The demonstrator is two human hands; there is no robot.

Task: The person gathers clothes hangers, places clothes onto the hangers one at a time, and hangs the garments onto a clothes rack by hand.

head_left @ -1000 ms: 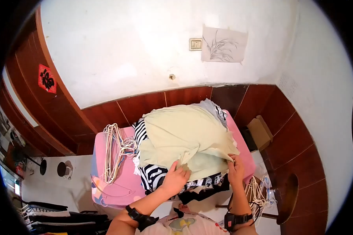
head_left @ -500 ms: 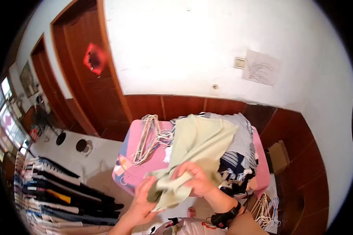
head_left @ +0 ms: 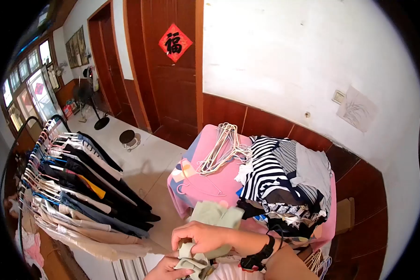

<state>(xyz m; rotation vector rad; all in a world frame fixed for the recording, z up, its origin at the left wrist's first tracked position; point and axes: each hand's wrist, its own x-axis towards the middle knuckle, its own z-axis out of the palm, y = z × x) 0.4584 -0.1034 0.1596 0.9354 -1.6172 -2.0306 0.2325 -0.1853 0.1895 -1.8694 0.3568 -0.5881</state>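
Hands: our left hand (head_left: 169,269) and right hand (head_left: 200,237) close together, both clamped on the green garment (head_left: 213,214)
Garment: matte, bunched, near side of pink-covered table (head_left: 205,186)
Tabletop: thin hangers (head_left: 218,151) left, rumpled striped heap (head_left: 284,170) right
Obstacles: hung clothes (head_left: 102,198) crowd our left; round stool (head_left: 128,136) beyond

A table (head_left: 197,186) with a pink cloth stands by the wall. On it, near the doors, lies a bunch of pale hangers (head_left: 226,150), with a pink hanger (head_left: 201,185) just beside them. Next to the bunch is a big pile of clothes (head_left: 284,175), some with black and white stripes, some gray, some dark.
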